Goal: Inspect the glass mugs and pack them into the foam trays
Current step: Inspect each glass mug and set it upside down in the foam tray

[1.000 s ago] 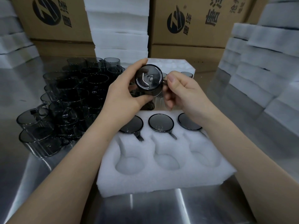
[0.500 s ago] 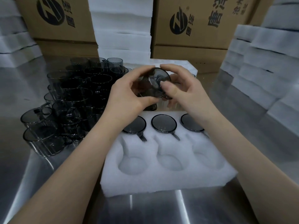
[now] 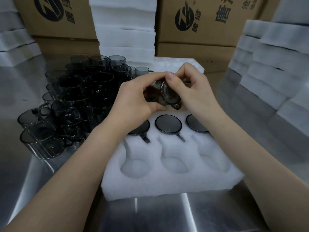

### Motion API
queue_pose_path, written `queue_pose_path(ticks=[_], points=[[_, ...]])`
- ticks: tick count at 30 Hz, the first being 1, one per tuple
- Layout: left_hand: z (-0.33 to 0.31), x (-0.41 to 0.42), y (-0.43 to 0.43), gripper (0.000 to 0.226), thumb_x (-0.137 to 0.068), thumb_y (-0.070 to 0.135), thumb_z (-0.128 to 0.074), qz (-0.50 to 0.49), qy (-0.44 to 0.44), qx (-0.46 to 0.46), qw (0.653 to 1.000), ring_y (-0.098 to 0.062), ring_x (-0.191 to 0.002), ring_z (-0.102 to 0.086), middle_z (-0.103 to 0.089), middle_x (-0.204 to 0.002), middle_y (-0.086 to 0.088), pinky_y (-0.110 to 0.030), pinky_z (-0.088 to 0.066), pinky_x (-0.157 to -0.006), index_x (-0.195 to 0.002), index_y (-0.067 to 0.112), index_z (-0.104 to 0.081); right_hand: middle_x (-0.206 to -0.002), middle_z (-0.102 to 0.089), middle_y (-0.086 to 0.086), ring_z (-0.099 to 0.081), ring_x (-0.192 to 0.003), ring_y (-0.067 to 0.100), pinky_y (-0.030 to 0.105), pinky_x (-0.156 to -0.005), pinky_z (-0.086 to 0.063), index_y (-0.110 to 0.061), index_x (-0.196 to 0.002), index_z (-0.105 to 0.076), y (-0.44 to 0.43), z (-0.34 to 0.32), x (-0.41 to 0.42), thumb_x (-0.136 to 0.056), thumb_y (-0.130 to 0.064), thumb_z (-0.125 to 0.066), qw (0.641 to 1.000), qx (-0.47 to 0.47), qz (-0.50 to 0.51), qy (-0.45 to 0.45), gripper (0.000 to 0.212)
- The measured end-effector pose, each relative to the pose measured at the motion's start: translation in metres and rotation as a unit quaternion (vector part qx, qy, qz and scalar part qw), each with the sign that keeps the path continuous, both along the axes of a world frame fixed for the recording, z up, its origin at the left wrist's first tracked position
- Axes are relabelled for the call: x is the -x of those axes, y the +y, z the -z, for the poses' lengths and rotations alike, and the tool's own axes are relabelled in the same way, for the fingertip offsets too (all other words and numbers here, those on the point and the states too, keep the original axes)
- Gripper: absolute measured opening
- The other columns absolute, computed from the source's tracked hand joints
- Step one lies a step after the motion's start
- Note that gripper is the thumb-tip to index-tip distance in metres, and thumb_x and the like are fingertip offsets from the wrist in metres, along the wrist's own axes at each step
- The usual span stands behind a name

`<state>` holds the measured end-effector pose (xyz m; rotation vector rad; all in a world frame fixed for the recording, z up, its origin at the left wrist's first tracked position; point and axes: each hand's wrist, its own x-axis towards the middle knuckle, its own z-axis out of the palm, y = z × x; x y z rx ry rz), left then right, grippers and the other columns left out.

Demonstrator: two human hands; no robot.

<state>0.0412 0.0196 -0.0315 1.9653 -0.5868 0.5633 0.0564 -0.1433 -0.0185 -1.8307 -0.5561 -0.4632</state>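
Nearest, below the grip, the white moulded foam tray (image 3: 167,185) lies flat on the brushed steel counter (image 3: 167,215). Its front row of three round pockets is empty, presumably so the next mug can drop straight in. Just under the grip, the back row holds three packed smoky glass mugs (image 3: 168,125), their handles laid in slots pointing toward the person.

Above them, both hands hold one smoky grey glass mug (image 3: 164,96) clear of the tray, tipped on its side. I judge this to be the inspection, with the glass lifted to be looked over before packing. The left hand (image 3: 133,102) wraps the body, thumb underneath and fingers over the top. The right hand (image 3: 197,92) pinches the rim end with thumb and curled fingers. Both forearms reach in from the near corners.

Left of the grip, unpacked dark glass mugs (image 3: 75,101) crowd the counter within easy reach. Beyond the grip rise stacked white foam trays (image 3: 125,30) and printed brown cardboard boxes (image 3: 200,22).
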Motion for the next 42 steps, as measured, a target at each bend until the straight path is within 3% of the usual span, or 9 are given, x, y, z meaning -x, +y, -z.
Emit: queue_pose_path(ticks=[4, 7, 11, 19, 23, 28, 33, 37, 42], points=[[0.002, -0.002, 0.002, 0.073, -0.059, -0.001, -0.086, 0.017, 0.017, 0.028, 0.999, -0.004, -0.109, -0.062, -0.068, -0.113, 0.013, -0.031, -0.048, -0.101, -0.123, 0.027, -0.064, -0.069, -0.049, 0.003, -0.045, -0.064, 0.014, 0.022, -0.053, -0.038, -0.015, -0.074, -0.05, -0.002, -0.003, 0.0, -0.1, -0.022, -0.054, 0.993, -0.068, -0.017, 0.09, 0.028], [0.003, -0.005, 0.005, 0.072, -0.059, -0.004, -0.086, 0.02, 0.032, 0.071, 0.997, -0.015, -0.112, -0.063, -0.067, -0.117, 0.001, -0.037, -0.049, -0.101, -0.125, 0.018, -0.063, -0.096, -0.06, 0.012, -0.051, -0.082, 0.024, 0.025, -0.063, -0.044, -0.009, -0.109, -0.064, -0.009, -0.005, -0.003, -0.102, -0.021, -0.047, 0.967, -0.118, -0.109, 0.199, 0.022], [0.002, -0.008, 0.007, 0.073, -0.06, -0.006, -0.085, 0.013, 0.056, 0.116, 0.992, -0.018, -0.112, -0.063, -0.066, -0.119, -0.004, -0.036, -0.052, -0.098, -0.125, 0.018, -0.061, -0.121, -0.058, 0.016, -0.056, -0.102, 0.023, 0.026, -0.076, -0.048, -0.003, -0.139, -0.047, -0.015, -0.004, -0.005, -0.092, -0.01, -0.051, 0.937, -0.137, -0.233, 0.223, 0.048], [0.0, -0.004, 0.003, 0.073, -0.059, 0.004, -0.087, -0.032, 0.049, 0.033, 0.998, -0.014, -0.106, -0.065, -0.07, -0.114, 0.003, -0.037, -0.05, -0.097, -0.126, 0.022, -0.064, -0.102, -0.068, 0.002, -0.065, -0.087, 0.022, 0.03, -0.072, -0.054, -0.022, -0.098, -0.055, -0.008, 0.001, -0.002, -0.066, -0.026, -0.085, 0.991, 0.027, -0.072, 0.106, 0.044], [-0.002, -0.001, 0.0, 0.074, -0.057, 0.002, -0.088, -0.026, 0.039, 0.014, 0.999, -0.008, -0.106, -0.064, -0.068, -0.111, 0.008, -0.034, -0.05, -0.097, -0.125, 0.021, -0.065, -0.077, -0.06, -0.015, -0.055, -0.072, -0.002, 0.017, -0.067, -0.047, -0.022, -0.082, -0.048, -0.004, 0.002, -0.001, -0.076, -0.032, -0.079, 0.998, 0.05, -0.007, 0.038, 0.033], [-0.002, 0.002, 0.0, 0.074, -0.06, 0.004, -0.087, -0.002, 0.018, -0.004, 1.0, -0.002, -0.11, -0.061, -0.068, -0.114, 0.011, -0.029, -0.047, -0.101, -0.128, 0.021, -0.063, -0.063, -0.05, -0.017, -0.043, -0.061, -0.003, 0.015, -0.06, -0.037, -0.017, -0.07, -0.043, -0.001, -0.002, 0.0, -0.099, -0.018, -0.057, 0.999, 0.009, 0.034, -0.02, 0.032], [0.0, 0.0, 0.0, 0.075, -0.066, -0.002, -0.081, -0.013, -0.006, -0.027, 1.0, 0.003, -0.117, -0.054, -0.06, -0.122, 0.017, -0.018, -0.04, -0.105, -0.133, 0.022, -0.058, -0.081, -0.053, 0.005, -0.053, -0.076, 0.018, 0.049, -0.071, -0.051, -0.006, -0.086, -0.052, -0.002, 0.0, 0.001, -0.099, -0.029, -0.056, 0.998, -0.009, 0.003, 0.057, 0.026], [0.002, -0.002, 0.001, 0.078, -0.073, 0.001, -0.077, 0.008, -0.01, -0.021, 1.0, 0.002, -0.124, -0.05, -0.054, -0.127, 0.02, -0.025, -0.04, -0.109, -0.142, 0.024, -0.048, -0.093, -0.064, -0.007, -0.063, -0.088, 0.006, 0.027, -0.078, -0.055, -0.024, -0.102, -0.054, -0.002, 0.002, 0.002, -0.079, -0.036, -0.075, 0.997, 0.039, -0.027, 0.055, 0.033], [0.002, -0.002, 0.003, 0.075, -0.08, 0.029, -0.074, 0.018, 0.017, 0.024, 0.999, 0.004, -0.128, -0.045, -0.045, -0.143, 0.013, -0.024, -0.04, -0.109, -0.146, 0.03, -0.037, -0.094, -0.074, 0.007, -0.069, -0.079, 0.019, 0.03, -0.066, -0.053, -0.014, -0.104, -0.061, -0.001, -0.006, -0.002, -0.088, -0.043, -0.059, 0.965, -0.145, -0.05, 0.214, 0.033]])
